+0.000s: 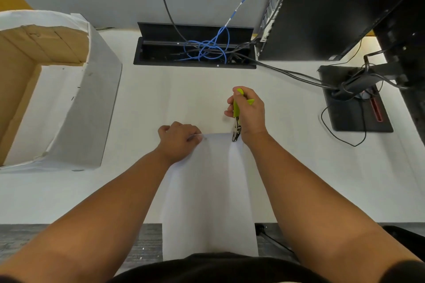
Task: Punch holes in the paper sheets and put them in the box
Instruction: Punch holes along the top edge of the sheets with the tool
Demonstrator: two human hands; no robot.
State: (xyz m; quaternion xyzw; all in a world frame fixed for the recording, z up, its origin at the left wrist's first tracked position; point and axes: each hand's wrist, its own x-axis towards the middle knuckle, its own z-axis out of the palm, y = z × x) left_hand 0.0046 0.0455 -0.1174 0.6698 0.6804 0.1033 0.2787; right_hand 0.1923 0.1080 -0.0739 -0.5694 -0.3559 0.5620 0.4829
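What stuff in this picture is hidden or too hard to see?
Head view:
- Flat white paper sheet: near end cut off behind the dark shirt.
- Lime-green-handled metal hole punch: handles mostly covered by the right hand.
- Paper-wrapped brown cardboard box: left part cut off by the edge.
- Paper's far left corner: under the left hand.

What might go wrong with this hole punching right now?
The white paper sheet hangs over the desk edge, pinched only at its far corner by the left hand, so it may slip or crease. The green-handled hole punch in the right hand bites near the edge; the hole might tear out.
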